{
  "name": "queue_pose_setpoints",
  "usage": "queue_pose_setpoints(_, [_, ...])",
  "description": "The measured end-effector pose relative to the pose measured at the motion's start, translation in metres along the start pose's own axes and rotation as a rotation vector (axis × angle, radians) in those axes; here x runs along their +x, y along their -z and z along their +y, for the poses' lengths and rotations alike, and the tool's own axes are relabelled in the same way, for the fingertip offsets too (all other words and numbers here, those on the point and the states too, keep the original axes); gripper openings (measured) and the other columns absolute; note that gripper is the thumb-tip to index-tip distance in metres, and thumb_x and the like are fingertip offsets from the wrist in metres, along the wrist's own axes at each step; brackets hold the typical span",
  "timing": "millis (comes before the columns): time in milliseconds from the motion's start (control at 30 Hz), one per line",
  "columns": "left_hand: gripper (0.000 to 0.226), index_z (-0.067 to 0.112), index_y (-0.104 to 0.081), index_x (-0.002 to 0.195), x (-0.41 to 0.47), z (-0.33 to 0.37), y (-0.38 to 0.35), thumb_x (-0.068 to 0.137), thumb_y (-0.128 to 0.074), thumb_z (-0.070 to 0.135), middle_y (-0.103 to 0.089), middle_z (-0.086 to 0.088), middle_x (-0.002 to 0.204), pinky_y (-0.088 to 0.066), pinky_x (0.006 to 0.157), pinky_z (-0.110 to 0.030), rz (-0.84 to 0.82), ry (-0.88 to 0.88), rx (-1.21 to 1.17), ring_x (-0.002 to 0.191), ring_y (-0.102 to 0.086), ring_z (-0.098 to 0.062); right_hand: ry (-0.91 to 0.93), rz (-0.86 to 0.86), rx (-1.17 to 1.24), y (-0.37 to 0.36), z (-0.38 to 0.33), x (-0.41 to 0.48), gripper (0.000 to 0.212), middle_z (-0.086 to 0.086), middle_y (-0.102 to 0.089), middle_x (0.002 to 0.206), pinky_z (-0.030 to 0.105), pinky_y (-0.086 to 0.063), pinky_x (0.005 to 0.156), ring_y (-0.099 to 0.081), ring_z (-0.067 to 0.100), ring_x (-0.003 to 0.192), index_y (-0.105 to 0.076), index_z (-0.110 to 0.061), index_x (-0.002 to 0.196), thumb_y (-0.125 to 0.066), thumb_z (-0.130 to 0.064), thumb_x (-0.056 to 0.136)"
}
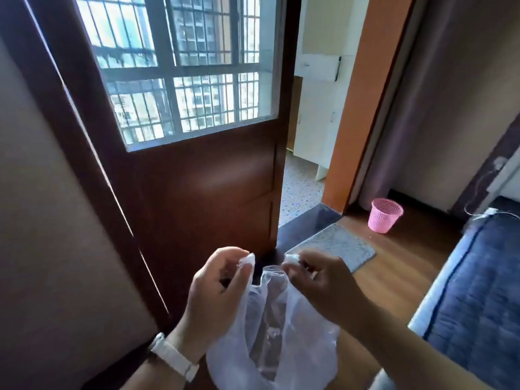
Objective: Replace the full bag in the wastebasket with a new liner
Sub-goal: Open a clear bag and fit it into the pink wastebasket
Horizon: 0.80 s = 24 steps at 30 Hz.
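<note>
Left hand (218, 280), lower centre of the frame: fingers curled closed, pinching one bunched handle of a clear plastic bag (270, 330); a white watch (173, 357) sits on its wrist. Right hand (323, 282), just right of centre: fingers likewise closed, pinching the bag's other bunched handle. The two handles are held apart, a small gap between them, so the bag's mouth faces upward toward the camera. Bag: thin, translucent, whitish, creased and wrinkled; it hangs from both hands with its long axis running down toward the bottom edge of the frame, its bottom end out of sight below. Whether anything lies inside cannot be told. Wastebasket (385, 215): pink plastic lattice, round, tapering downward, standing upright with its opening up, at the right of the frame on the wooden floor (399, 266), well apart from the hands, with no liner visible in it. Grey mat (337, 244): flat on the floor between hands and wastebasket. Dark brown door (202, 187) with barred window pane: upper left and centre. Blue mattress (478, 291): right edge.
</note>
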<state>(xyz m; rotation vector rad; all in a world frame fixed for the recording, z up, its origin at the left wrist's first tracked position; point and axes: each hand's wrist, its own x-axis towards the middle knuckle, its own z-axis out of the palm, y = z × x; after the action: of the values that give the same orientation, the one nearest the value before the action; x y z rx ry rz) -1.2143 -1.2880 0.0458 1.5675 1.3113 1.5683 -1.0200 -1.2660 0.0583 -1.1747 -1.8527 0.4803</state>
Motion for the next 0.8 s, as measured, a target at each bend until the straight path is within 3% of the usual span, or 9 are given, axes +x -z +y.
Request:
queue_pose_setpoints(167, [0.017,0.037,-0.066,0.09,0.076,-0.043,-0.017,0.077,-0.064,0.048,-0.071,0.008,0.084,-0.054,0.071,-0.031,-0.137,0.02,-0.081,0.074,-0.067,-0.011,-0.099,0.129,-0.118,0.003,0.031,0.037,0.035,-0.009,-0.042,0.057,0.017,-0.028,0.05,-0.038,0.006,0.053,-0.039,-0.025,0.059,-0.058,-0.039,0.085])
queue_pose_setpoints(333, [0.011,0.036,-0.066,0.09,0.129,-0.056,-0.059,0.084,-0.07,0.028,-0.071,0.01,0.08,-0.052,0.066,-0.019,-0.251,-0.024,-0.16,0.069,-0.065,-0.006,-0.142,0.196,-0.286,0.016,0.065,0.055,0.037,0.0,-0.04,0.054,0.025,-0.032,0.049,-0.039,0.014,0.053,-0.042,-0.015,0.063,-0.058,-0.036,0.09])
queue_pose_setpoints(433, [0.018,0.038,-0.065,0.091,0.159,-0.065,-0.09,0.086,-0.07,0.021,-0.071,0.011,0.081,-0.052,0.067,-0.022,-0.304,-0.045,-0.15,0.069,-0.066,-0.007,-0.166,0.243,-0.383,0.027,0.091,0.075,0.038,-0.002,-0.043,0.057,0.035,-0.036,0.051,-0.04,0.016,0.055,-0.043,-0.017,0.065,-0.051,-0.043,0.091])
queue_pose_setpoints(533, [0.014,0.041,-0.065,0.09,0.185,-0.077,-0.125,0.083,-0.067,0.029,-0.071,0.012,0.081,-0.052,0.067,-0.022,-0.352,-0.047,-0.142,0.069,-0.065,-0.006,-0.177,0.271,-0.359,0.039,0.124,0.094,0.037,-0.004,-0.041,0.057,0.035,-0.036,0.051,-0.041,0.013,0.055,-0.044,-0.019,0.065,-0.049,-0.043,0.092])
queue_pose_setpoints(667, [0.016,0.04,-0.065,0.088,0.219,-0.093,-0.183,0.085,-0.069,0.025,-0.07,0.009,0.079,-0.052,0.065,-0.025,-0.397,-0.049,-0.117,0.066,-0.063,-0.006,-0.206,0.291,-0.297,0.058,0.185,0.123,0.035,-0.002,-0.043,0.057,0.039,-0.04,0.053,-0.043,0.014,0.056,-0.045,-0.02,0.065,-0.051,-0.042,0.091])
queue_pose_setpoints(800, [0.008,0.04,-0.065,0.087,0.264,-0.107,-0.254,0.082,-0.065,0.034,-0.069,0.008,0.078,-0.053,0.067,-0.033,-0.383,-0.02,-0.056,0.067,-0.062,-0.01,-0.213,0.317,-0.233,0.089,0.254,0.16,0.032,-0.008,-0.042,0.058,0.031,-0.038,0.054,-0.045,0.009,0.058,-0.04,-0.034,0.064,-0.051,-0.044,0.092])
